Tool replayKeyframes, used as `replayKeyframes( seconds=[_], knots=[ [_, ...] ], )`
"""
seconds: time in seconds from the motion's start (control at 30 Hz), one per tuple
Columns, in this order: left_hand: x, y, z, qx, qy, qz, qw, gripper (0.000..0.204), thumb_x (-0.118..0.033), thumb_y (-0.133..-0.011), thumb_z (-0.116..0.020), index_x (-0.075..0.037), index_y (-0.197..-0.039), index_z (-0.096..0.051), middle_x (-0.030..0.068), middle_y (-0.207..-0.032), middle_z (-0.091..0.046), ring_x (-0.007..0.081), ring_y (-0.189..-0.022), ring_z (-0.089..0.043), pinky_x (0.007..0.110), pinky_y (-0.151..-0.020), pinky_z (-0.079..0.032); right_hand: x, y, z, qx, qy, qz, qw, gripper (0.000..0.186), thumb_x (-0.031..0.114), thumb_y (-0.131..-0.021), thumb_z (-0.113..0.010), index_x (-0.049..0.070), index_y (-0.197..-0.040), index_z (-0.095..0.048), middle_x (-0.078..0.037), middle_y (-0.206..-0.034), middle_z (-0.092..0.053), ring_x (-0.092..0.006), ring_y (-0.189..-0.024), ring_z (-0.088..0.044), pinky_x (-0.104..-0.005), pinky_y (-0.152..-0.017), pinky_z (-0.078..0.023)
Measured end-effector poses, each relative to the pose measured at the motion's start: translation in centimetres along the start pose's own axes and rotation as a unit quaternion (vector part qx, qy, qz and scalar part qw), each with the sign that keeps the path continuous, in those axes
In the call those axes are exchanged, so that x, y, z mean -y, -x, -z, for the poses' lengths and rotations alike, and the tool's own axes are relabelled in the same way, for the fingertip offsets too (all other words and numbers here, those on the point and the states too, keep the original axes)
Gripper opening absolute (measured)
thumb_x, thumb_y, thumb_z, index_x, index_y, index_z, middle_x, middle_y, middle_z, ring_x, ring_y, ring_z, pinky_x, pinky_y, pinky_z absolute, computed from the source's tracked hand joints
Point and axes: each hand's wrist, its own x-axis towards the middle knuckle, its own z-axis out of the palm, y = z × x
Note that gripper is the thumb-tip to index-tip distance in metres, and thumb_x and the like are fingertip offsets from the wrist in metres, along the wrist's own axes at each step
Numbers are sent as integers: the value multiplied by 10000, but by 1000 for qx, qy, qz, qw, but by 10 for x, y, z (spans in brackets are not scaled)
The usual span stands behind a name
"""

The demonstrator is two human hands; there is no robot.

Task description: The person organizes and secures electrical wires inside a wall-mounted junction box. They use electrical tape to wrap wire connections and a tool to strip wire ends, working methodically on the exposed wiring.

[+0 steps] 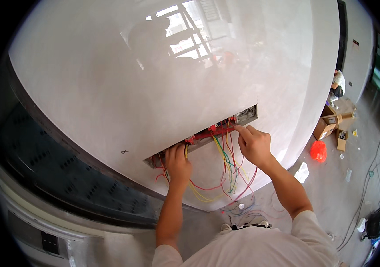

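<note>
Both of my hands are at a long slot-like recess (pixel 247 115) in a glossy pale wall. Red junction boxes (pixel 212 129) sit in a row inside it. Loose red, yellow, green and blue wires (pixel 228 155) hang from them over the lower edge. My left hand (pixel 179 163) reaches into the recess's left part, fingers bent together beside a yellow wire; its fingertips are partly hidden. Near the right end, my right hand (pixel 256 144) is closed, thumb and forefinger pinched at the edge of a red box. What lies between those fingers is too small to make out.
Wire ends lie on the floor by my feet. On the right are cardboard boxes (pixel 325 128), a red plastic bag (pixel 318 151), a black cable (pixel 362 213) and another person (pixel 338 83) bending down. A dark patterned panel (pixel 74 171) runs along the left.
</note>
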Motion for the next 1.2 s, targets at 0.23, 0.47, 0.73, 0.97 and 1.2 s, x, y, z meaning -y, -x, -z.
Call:
replayKeyframes(
  seconds=[0.23, 0.47, 0.73, 0.97, 1.2],
  knots=[
    [5, 8, 6, 38, 16, -26, 999, 465, 148, -727, -606, 57, -1177, -679, 190, -1271, -650, 441, -1180, -583, 525, -1027, -477, -3, -7, 0, -26, 1, 0, 1000, 269, 13, -800, -691, 105, -1050, -724, -38, -693, -576, -224, -514, -594, -354, -447, -442],
    [2, 4, 14, 99, 68, -5, 993, 485, 155, -799, -564, 70, -1266, -666, 197, -1398, -600, 447, -1283, -538, 526, -1109, -434, -5, -13, 10, -40, -8, -27, 999, 272, -34, -799, -696, 99, -1029, -753, -45, -670, -584, -230, -514, -579, -352, -466, -439],
    [-4, 7, 23, 113, 82, -6, 990, 461, -28, -860, -631, 100, -1303, -632, 242, -1442, -552, 481, -1309, -506, 571, -1157, -367, -9, -16, 6, -47, -4, -20, 999, 268, -43, -812, -690, 106, -1023, -758, -48, -682, -598, -223, -523, -586, -342, -470, -444],
    [-9, 1, 24, 145, 91, 23, 985, 507, -75, -890, -605, 104, -1365, -588, 243, -1498, -493, 502, -1336, -464, 589, -1188, -309, -14, -16, 7, -63, 4, -17, 998, 276, -14, -785, -694, 104, -1031, -740, -35, -682, -596, -221, -516, -590, -343, -462, -445],
    [-18, -5, 24, 158, 49, 21, 986, 488, -32, -876, -579, 73, -1351, -625, 215, -1481, -520, 465, -1349, -476, 575, -1171, -333, -16, -11, 5, -61, 6, -43, 997, 245, -22, -817, -692, 95, -1025, -747, -53, -692, -612, -229, -521, -585, -350, -474, -448]
  ],
)
